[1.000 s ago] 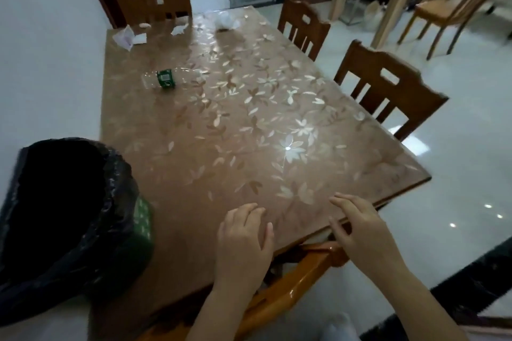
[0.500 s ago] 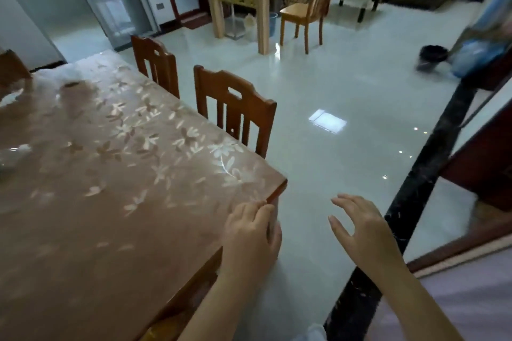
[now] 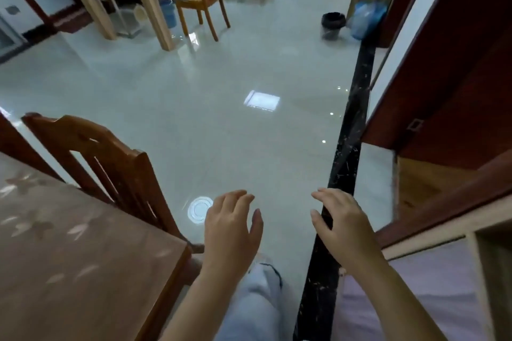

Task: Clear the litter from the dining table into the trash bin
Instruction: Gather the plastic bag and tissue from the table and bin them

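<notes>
Dining table (image 3: 83, 257): only one corner in view, lower left, under a brown floral cover. A black bin (image 3: 333, 26) stands on the floor far off at upper right, just beside a blue bag (image 3: 365, 19).

Left hand (image 3: 231, 232): holds nothing, fingers loosely extended, palm down, in the air just right of the table corner and clear of it. Right hand (image 3: 343, 227): also holds nothing, fingers relaxed, above a dark strip (image 3: 349, 147) in the floor. The hands are apart.

A dark wooden chair (image 3: 110, 163) stands just beside the table. Glossy pale floor (image 3: 221, 133) lies below; a light trouser leg (image 3: 257, 299) shows between the forearms.
</notes>
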